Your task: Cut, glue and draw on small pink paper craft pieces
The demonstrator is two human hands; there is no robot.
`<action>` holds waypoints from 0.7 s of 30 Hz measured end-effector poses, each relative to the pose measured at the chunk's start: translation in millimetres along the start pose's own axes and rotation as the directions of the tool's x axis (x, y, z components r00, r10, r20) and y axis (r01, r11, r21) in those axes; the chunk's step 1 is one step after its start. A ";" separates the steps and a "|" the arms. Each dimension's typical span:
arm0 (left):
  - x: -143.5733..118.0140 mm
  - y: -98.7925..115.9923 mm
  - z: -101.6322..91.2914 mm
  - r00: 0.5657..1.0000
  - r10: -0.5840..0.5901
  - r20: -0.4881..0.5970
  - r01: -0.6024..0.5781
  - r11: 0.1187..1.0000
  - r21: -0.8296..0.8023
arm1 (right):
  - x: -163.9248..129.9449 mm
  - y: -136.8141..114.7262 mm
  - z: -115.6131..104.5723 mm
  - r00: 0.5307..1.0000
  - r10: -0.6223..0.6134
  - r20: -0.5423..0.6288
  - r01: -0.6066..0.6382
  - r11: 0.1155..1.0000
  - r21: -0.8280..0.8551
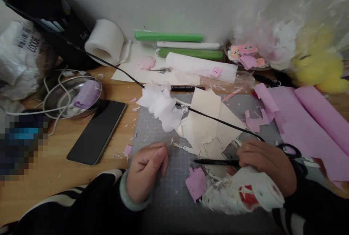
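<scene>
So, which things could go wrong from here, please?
The black cord passes over the cream paper, so a tug might shift it. The black pen in the right hand could mark nearby paper by accident if uncapped; its tip is too unclear to tell.

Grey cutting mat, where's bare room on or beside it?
Bare mat shows between the left hand and the pink scrap; mostly bare wood lies between the phone and the left sleeve. Crowded: the mat's middle, under cream paper and white tissue.
</scene>
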State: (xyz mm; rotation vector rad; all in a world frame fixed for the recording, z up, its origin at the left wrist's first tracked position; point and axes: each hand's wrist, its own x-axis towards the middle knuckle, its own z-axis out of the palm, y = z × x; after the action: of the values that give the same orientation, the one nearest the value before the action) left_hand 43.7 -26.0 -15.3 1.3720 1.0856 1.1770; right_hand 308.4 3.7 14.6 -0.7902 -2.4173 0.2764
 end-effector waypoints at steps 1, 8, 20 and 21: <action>-0.5 -0.4 -0.1 1.000 -0.005 -0.006 0.005 1.000 0.001 | -1.4 2.8 -0.2 1.000 0.023 0.007 -0.023 0.999 0.038; -2.2 -2.4 -0.4 0.997 -0.001 -0.075 0.003 1.000 0.031 | -4.3 11.5 6.4 0.886 0.460 -0.059 -0.431 0.863 0.263; -3.0 6.3 0.3 0.983 0.175 -0.062 -0.158 0.963 0.220 | 12.8 39.5 23.6 0.575 0.816 -0.050 -0.773 0.563 0.292; -3.6 5.9 0.1 0.981 0.184 -0.057 -0.167 0.958 0.233 | 12.1 34.9 18.1 0.585 0.809 -0.061 -0.771 0.578 0.266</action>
State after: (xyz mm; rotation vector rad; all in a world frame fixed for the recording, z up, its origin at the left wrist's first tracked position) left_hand 43.5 -30.3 -9.9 1.6386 1.2023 1.2733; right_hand 306.5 38.7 -7.1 -1.6951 -1.6602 0.7616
